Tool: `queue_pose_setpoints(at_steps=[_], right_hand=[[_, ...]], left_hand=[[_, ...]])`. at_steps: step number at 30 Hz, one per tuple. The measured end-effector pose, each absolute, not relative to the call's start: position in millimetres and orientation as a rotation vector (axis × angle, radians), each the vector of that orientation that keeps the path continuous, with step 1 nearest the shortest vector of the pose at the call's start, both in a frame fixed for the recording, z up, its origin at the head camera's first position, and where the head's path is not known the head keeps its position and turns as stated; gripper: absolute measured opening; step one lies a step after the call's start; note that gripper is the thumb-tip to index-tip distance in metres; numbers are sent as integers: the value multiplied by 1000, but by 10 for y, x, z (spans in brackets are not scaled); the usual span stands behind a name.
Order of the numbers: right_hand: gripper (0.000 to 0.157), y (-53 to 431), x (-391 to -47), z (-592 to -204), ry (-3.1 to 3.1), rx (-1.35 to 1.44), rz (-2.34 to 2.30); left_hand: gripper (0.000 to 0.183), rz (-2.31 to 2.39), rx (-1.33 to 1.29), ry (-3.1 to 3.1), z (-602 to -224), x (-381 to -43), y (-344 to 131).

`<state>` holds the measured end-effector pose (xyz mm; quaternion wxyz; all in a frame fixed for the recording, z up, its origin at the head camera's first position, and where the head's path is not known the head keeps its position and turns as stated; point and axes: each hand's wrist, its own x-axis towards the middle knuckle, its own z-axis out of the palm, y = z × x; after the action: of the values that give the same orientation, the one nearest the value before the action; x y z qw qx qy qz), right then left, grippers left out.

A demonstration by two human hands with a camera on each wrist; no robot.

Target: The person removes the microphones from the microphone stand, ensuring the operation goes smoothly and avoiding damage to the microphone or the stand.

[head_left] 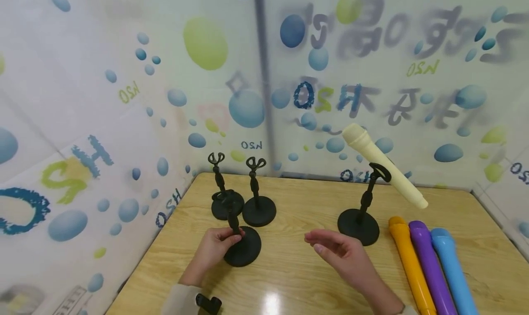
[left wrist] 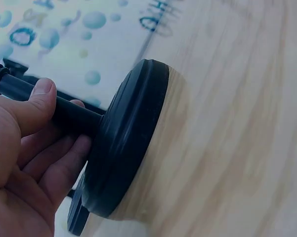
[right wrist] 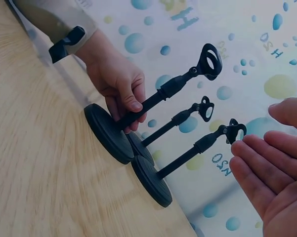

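My left hand (head_left: 212,250) grips the pole of a black desktop microphone stand (head_left: 248,248), just above its round base. In the left wrist view, the thumb and fingers wrap this pole, and the base (left wrist: 133,143) is right at the tabletop. My right hand (head_left: 345,260) is held over the table with its fingers extended and nothing in it; the right wrist view shows its palm (right wrist: 281,197). Behind the gripped stand are two more black stands, one on the left (head_left: 221,179) and another (head_left: 259,209) beside it.
At the right, a fourth stand (head_left: 358,225) bears a cream-white microphone (head_left: 386,165) tilted in its clip. Orange (head_left: 413,264), purple (head_left: 431,264) and blue (head_left: 454,269) microphones lie side by side on the wooden table (head_left: 297,205). A patterned curtain (head_left: 256,53) closes the back and left.
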<state>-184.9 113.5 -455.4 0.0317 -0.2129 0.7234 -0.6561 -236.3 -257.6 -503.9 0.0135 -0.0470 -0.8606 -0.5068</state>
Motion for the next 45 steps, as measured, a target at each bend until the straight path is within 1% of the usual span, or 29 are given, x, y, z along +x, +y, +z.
queue_pose_setpoints(at_steps=[6, 19, 32, 45], right_hand=[[30, 1092, -1828, -4573, 2205, -714, -2021], [34, 1099, -1801, -4569, 2194, -600, -1961], [34, 1074, -1805, -4588, 2182, -565, -1947], [34, 1058, -1804, -4620, 2179, -599, -1961]], left_hand=[[14, -1534, -30, -2664, -5049, -2365, -2733], [16, -1397, 108, -2615, -5062, -2369, -3015], [21, -1334, 266, -2529, -5035, -2337, -3059], [26, -1352, 324, -2510, -5034, -2348, -3047]])
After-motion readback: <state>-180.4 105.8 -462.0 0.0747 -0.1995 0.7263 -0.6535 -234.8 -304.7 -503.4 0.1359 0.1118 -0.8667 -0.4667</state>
